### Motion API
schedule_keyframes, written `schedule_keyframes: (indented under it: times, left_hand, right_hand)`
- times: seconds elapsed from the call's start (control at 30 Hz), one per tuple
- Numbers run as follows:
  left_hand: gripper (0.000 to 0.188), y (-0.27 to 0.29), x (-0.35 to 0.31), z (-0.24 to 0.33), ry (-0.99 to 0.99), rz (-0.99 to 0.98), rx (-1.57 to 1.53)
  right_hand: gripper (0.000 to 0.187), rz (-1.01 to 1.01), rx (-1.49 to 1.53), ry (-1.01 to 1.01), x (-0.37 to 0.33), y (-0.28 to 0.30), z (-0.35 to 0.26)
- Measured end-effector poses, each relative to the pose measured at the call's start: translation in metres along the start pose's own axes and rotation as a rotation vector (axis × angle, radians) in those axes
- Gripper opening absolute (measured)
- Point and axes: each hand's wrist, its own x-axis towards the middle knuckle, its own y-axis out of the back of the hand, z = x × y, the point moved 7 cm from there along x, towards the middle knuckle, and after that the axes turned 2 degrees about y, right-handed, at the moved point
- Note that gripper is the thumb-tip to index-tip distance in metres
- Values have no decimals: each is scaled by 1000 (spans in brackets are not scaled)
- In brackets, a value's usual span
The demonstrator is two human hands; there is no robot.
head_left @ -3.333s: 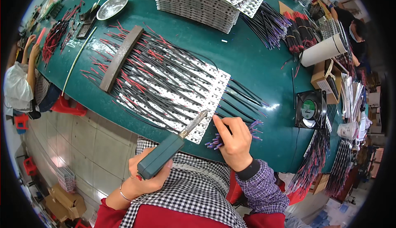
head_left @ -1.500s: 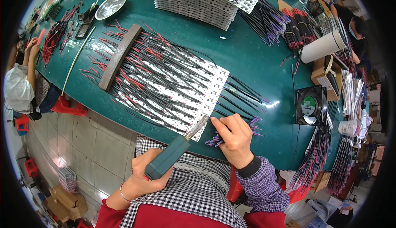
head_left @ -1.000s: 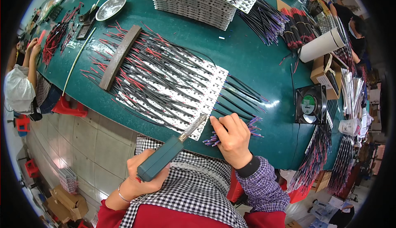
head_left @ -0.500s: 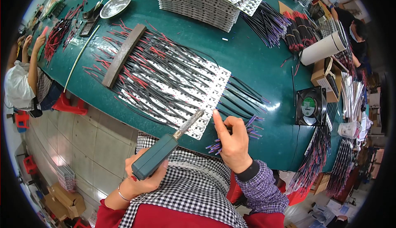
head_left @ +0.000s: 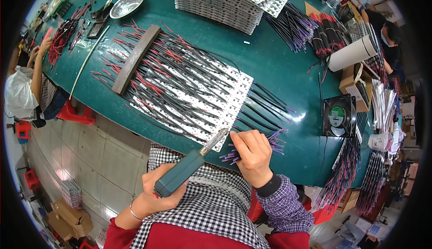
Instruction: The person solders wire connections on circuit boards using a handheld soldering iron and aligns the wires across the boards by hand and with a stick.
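My left hand [head_left: 163,187] is wrapped round the dark green handle of a soldering iron [head_left: 182,173]. Its metal tip rests at the near right corner of a white circuit-board panel [head_left: 240,91]. Just beside that tip, my right hand [head_left: 254,156] pinches what looks like a thin wire end, mostly hidden by the fingers. Several dark wires [head_left: 265,99] stick out from the panel's right edge. Loose purple-ended wires [head_left: 277,142] lie under and beside my right hand. Black and red wires [head_left: 180,87] cover the panel, pressed down at the left by a heavy bar [head_left: 136,61].
A tall stack of white panels [head_left: 216,12] stands at the back, with wire bundles [head_left: 292,28] to its right. A small fan [head_left: 339,116] and a white roll [head_left: 353,54] are at the right. Back left is a metal bowl [head_left: 127,5]. Other people sit on both sides.
The soldering iron's tip has moved right and nearer to me along the panel's edge. My right fingertips have moved slightly nearer too, and the fingers are more curled.
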Motion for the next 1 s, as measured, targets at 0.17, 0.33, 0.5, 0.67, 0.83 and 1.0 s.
schedule_keyframes:
  times: [0.17, 0.33, 0.5, 0.67, 0.83, 1.0]
  left_hand:
    - [26, -2, 2, 0, 6, -24, -6]
    - [22, -5, -1, -6, -8, 38, -27]
    - [21, -4, 1, -5, 32, 14, -31]
    - [19, -3, 1, -3, 30, 41, -37]
    - [23, 1, -4, 1, -89, 4, 88]
    - [24, -1, -5, -1, -36, 4, 51]
  right_hand:
    - [32, -9, -11, 5, 0, -1, 1]
    - [31, -1, -15, 18, 1, -1, -1]
    - [30, -3, -18, 16, 1, -2, 1]
    - [30, -9, -23, 16, 1, -2, 0]
    - [30, -5, -33, 16, 2, -1, -1]
    - [31, 9, -9, 9, 0, -1, 0]
